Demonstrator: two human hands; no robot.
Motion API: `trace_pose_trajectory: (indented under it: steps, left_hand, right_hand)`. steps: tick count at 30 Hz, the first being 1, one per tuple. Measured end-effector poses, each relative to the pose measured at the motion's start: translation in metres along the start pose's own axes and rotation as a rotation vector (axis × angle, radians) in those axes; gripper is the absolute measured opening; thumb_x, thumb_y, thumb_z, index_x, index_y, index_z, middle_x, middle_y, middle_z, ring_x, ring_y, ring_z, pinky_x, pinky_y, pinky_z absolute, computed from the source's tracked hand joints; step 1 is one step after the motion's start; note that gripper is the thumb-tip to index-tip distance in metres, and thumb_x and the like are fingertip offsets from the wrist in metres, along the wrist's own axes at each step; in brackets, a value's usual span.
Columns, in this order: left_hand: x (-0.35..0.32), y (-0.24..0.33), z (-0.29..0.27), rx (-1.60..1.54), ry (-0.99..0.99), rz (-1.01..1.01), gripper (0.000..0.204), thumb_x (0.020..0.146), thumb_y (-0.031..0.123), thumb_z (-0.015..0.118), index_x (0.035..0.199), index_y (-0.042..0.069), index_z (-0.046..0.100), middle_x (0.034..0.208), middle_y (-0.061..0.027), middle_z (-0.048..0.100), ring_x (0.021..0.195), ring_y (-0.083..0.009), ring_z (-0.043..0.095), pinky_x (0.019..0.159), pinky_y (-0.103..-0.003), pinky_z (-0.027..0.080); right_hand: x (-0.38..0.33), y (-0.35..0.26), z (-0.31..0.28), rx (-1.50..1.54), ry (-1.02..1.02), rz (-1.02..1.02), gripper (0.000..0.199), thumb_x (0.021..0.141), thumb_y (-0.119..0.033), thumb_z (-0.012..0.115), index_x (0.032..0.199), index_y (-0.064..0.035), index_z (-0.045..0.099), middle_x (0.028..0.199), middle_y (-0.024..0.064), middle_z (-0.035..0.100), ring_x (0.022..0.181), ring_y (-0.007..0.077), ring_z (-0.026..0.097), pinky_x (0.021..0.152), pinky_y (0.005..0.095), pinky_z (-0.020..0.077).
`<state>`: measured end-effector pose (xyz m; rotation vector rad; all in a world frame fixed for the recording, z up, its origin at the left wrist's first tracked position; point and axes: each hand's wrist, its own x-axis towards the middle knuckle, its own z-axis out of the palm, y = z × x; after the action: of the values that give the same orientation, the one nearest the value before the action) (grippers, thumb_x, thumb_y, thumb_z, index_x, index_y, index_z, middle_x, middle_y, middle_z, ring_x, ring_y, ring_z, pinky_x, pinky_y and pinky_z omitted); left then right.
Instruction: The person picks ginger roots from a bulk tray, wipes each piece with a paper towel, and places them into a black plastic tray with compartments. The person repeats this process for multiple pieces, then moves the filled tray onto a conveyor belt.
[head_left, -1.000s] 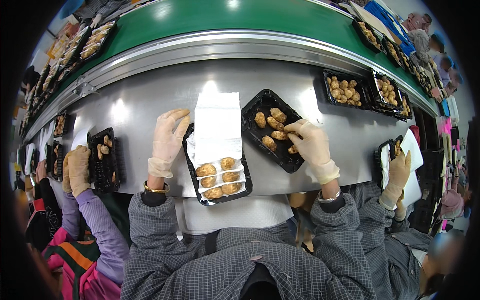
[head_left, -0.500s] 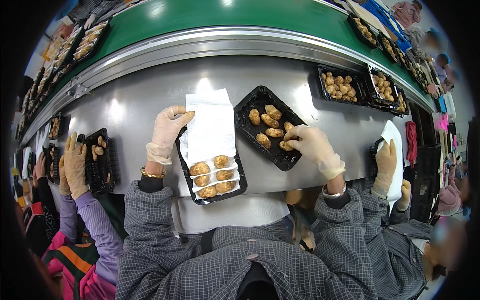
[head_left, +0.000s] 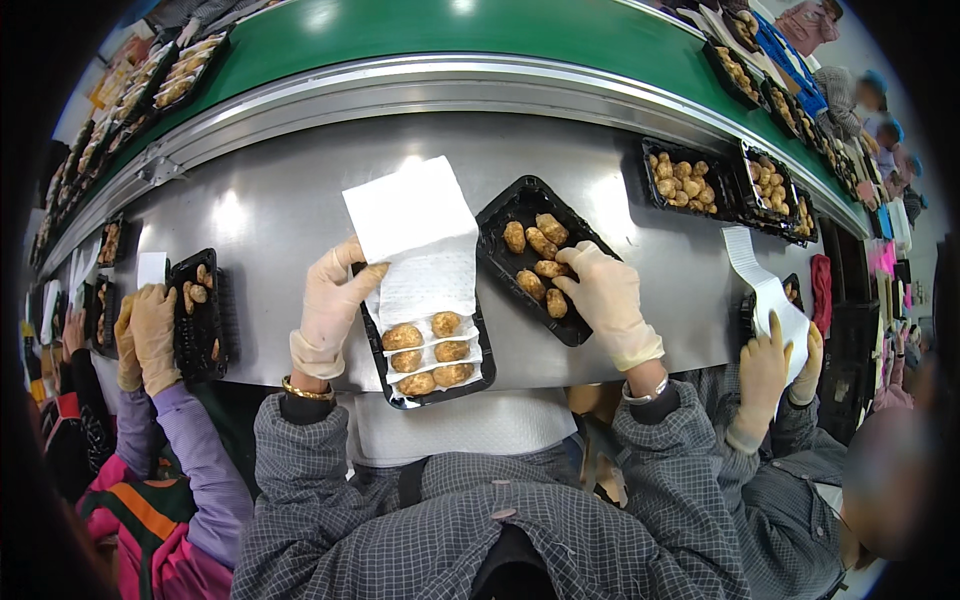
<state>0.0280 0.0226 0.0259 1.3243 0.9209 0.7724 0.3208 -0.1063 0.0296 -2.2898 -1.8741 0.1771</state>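
Observation:
My left hand (head_left: 340,300), in a pale glove, pinches the side of a folded white paper sheet (head_left: 415,225). The sheet stands up out of a black plastic tray (head_left: 488,350) at front centre. Rows of brown knobbly tubers (head_left: 451,350), like small potatoes, lie between paper folds at the tray's near end. To the right is a second, tilted black tray (head_left: 510,195) with several loose tubers (head_left: 541,243). Over its right side my gloved right hand (head_left: 608,300) has its fingers curled in around a tuber mostly hidden beneath them.
Filled black trays (head_left: 690,182) stand at the back right, below a green conveyor belt (head_left: 440,45) with a metal rail. Co-workers' gloved hands work at left (head_left: 150,335) and right (head_left: 765,380), the right ones holding white paper. White padding (head_left: 460,425) hangs at the table's near edge.
The paper's upper part has bent over to the left, and my left hand has moved lower on it. My right hand has shifted slightly left over the tubers, covering one.

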Motion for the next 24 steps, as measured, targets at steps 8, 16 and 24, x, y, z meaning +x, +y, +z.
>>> trace_pose_trajectory:
  steps: [8,16,24]
  left_hand:
    - [-0.032,-0.009,-0.009,0.168,-0.225,0.285,0.018,0.072,-0.007,0.064,0.082,0.006,0.070,0.101,-0.0041,0.071,0.116,-0.0221,0.057,0.110,-0.044,0.033]
    - [-0.059,0.002,-0.003,0.528,-0.363,0.567,0.019,0.069,0.001,0.071,0.077,0.018,0.073,0.111,0.0012,0.069,0.117,-0.0213,0.057,0.110,-0.046,0.031]
    - [-0.068,-0.021,0.003,0.506,-0.308,0.575,0.020,0.067,0.001,0.073,0.075,0.019,0.072,0.108,0.0040,0.071,0.115,-0.0170,0.059,0.112,-0.042,0.031]
  right_hand:
    - [0.004,0.008,-0.024,0.828,-0.292,0.390,0.028,0.093,-0.019,0.064,0.115,-0.0022,0.066,0.091,0.0028,0.067,0.073,0.0100,0.060,0.063,0.0240,0.0460]
    - [0.010,-0.008,-0.016,1.099,-0.181,0.300,0.029,0.086,-0.009,0.068,0.114,0.0010,0.064,0.097,0.0066,0.069,0.087,0.0126,0.064,0.078,0.0251,0.0515]
    - [0.052,-0.092,-0.011,0.717,-0.083,-0.171,0.025,0.080,-0.013,0.074,0.104,-0.0073,0.071,0.099,0.0085,0.071,0.083,0.0205,0.067,0.073,0.0284,0.0526]
